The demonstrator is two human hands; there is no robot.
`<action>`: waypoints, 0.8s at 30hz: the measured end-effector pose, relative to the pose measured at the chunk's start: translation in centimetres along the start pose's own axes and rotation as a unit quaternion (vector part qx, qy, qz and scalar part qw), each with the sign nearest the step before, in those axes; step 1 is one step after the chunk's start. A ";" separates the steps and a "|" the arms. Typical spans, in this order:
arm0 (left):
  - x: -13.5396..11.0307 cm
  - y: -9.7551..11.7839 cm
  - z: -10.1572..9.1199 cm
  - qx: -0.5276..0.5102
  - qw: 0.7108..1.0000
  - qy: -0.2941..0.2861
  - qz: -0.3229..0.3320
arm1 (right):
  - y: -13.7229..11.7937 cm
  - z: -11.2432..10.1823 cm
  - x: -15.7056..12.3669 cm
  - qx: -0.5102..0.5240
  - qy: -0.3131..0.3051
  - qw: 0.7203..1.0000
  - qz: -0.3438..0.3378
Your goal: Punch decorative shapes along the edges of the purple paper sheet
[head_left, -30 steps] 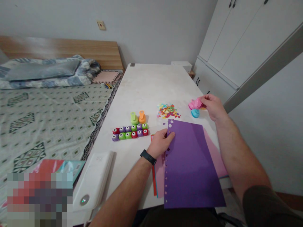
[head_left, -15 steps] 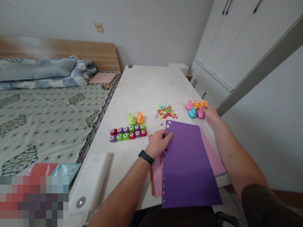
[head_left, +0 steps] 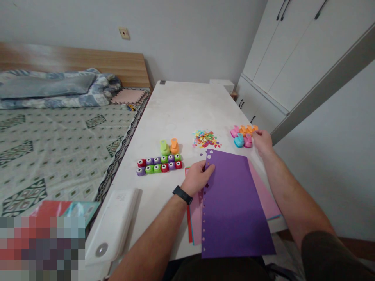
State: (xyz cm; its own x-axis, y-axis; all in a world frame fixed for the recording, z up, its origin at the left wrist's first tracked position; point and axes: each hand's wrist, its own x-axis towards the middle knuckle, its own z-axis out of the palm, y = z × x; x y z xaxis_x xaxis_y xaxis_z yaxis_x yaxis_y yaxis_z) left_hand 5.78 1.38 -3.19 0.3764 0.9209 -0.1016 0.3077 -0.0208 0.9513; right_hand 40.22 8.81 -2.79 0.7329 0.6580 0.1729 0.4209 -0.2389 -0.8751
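Observation:
My left hand (head_left: 197,177) is closed on the upper left edge of a purple paper sheet (head_left: 234,210), thumb on top. Small punched holes run down that edge, with a heart and a circle at the top corner. My right hand (head_left: 263,141) is at the far right, its bent fingers on the rightmost orange craft punch (head_left: 255,128); the fingertips are partly hidden. Beside it stand a pink craft punch (head_left: 247,140), a blue craft punch (head_left: 238,140) and another pink one (head_left: 234,131). Pink paper (head_left: 262,187) lies beneath the purple sheet.
Colourful paper cut-outs (head_left: 206,138) are heaped mid-table. To their left are a green punch (head_left: 164,147), a larger orange punch (head_left: 174,146) and two rows of small punches (head_left: 157,168). A white oblong device (head_left: 113,226) lies at the front left, near the bed (head_left: 67,144).
My right fingers have shifted slightly right, from the pink craft punch to the end orange one. The left hand and purple sheet stay put. The view has moved a little.

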 end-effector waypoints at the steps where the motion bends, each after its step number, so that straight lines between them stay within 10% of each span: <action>1: 0.0 -0.1 0.0 0.004 1.000 -0.003 0.004 | -0.8 0.0 -0.3 -0.007 0.024 0.999 -0.020; 6: 0.1 -0.6 0.2 0.015 1.000 -0.016 0.016 | -7.6 2.3 -4.1 0.014 -0.103 0.977 -0.184; 13: 0.0 -0.7 0.1 0.025 0.999 -0.008 0.035 | -17.2 11.1 -12.7 -0.066 -0.388 0.860 -0.324; 24: 0.1 -0.7 0.1 -0.017 0.994 0.002 0.105 | -19.7 21.4 -19.3 -0.262 -0.414 0.786 -0.377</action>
State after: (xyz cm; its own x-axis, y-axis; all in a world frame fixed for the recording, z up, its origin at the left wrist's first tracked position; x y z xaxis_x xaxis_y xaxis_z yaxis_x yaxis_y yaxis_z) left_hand 5.69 1.41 -3.93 0.4248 0.8997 0.1008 0.1933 -0.1989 0.9608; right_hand 6.33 16.11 1.45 -0.3398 0.9405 0.0096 0.8896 0.3247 -0.3211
